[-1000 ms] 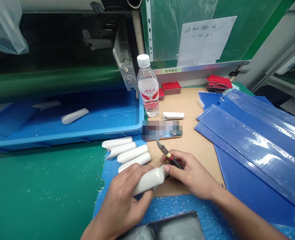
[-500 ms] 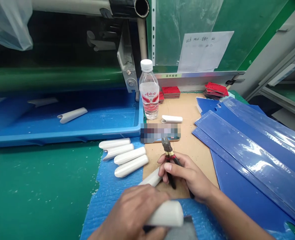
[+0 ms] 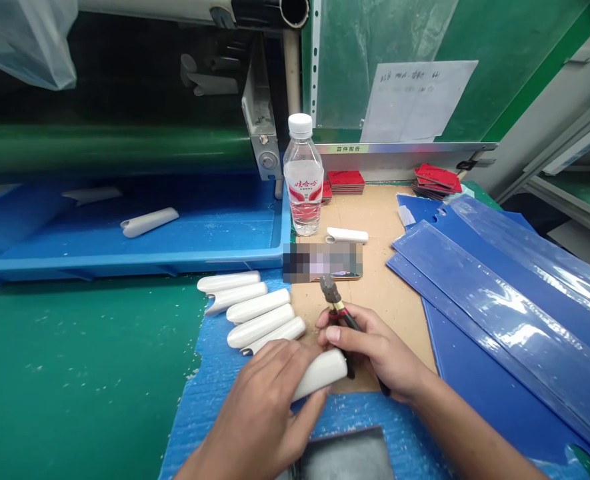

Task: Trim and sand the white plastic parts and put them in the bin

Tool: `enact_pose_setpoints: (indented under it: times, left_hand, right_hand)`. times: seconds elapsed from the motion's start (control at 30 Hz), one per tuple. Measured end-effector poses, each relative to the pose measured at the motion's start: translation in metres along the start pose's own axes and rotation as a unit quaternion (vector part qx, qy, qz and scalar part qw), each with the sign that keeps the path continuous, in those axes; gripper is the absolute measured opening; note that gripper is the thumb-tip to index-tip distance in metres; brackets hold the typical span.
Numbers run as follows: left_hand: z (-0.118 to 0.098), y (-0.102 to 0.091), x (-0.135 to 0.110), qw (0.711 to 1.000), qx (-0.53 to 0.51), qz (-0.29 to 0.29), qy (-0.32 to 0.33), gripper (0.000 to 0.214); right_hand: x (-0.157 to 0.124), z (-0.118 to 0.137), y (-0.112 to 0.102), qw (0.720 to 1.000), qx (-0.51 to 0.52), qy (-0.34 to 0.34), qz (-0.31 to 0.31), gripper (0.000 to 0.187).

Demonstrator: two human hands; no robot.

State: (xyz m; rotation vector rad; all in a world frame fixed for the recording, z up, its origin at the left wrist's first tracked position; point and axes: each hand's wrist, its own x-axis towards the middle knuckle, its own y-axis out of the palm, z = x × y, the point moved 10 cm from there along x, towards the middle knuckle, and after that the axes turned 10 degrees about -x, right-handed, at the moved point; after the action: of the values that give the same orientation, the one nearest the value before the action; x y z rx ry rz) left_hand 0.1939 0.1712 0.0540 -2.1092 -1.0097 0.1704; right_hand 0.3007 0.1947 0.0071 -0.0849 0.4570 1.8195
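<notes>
The left hand [image 3: 259, 417] is closed around a smooth white plastic tube [image 3: 321, 375] at the near edge of a tan cardboard sheet [image 3: 389, 267]; it looks light, stiff and slick, best held round its body; the right hand [image 3: 375, 347] grips black-jawed pliers with red-and-yellow handles [image 3: 342, 313] above that sheet.

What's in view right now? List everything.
Moulded pieces: five, white, row on blue foam mat.
Loose piece: one, white, on cardboard sheet.
Tray pieces: two, white, in blue tray.
Water bottle: one, clear, by the tray.
Red stacks: three, red, at cardboard's back edge.
Plastic sheets: several, blue, right of the cardboard.
Paper notice: one, white, on green panel.
Blurred object: one, on the cardboard.
Left hand: one, bare, around a white moulded piece.
Right hand: one, bare, gripping pliers.
</notes>
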Motion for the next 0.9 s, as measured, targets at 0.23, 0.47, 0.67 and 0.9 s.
enact_pose_setpoints:
  times: [0.23,0.47,0.67,0.9]
  left_hand:
    - [-0.003,-0.01,-0.003,0.998,0.04,-0.046,0.02,0.056]
    - [-0.004,-0.013,-0.006,0.996,0.055,-0.057,0.044,0.052]
    - [-0.005,-0.013,-0.008,0.996,0.052,-0.057,0.053,0.055]
    - [-0.009,-0.012,-0.008,0.995,0.049,-0.054,0.071,0.058]
  right_hand:
    - [-0.007,-0.001,0.024,0.995,0.009,0.014,0.101,0.032]
    - [-0.008,-0.005,0.028,0.993,0.005,0.022,0.113,0.035]
    - [-0.009,-0.001,0.029,0.993,-0.005,0.007,0.117,0.034]
    - [-0.008,0.002,0.029,0.993,-0.013,0.0,0.118,0.033]
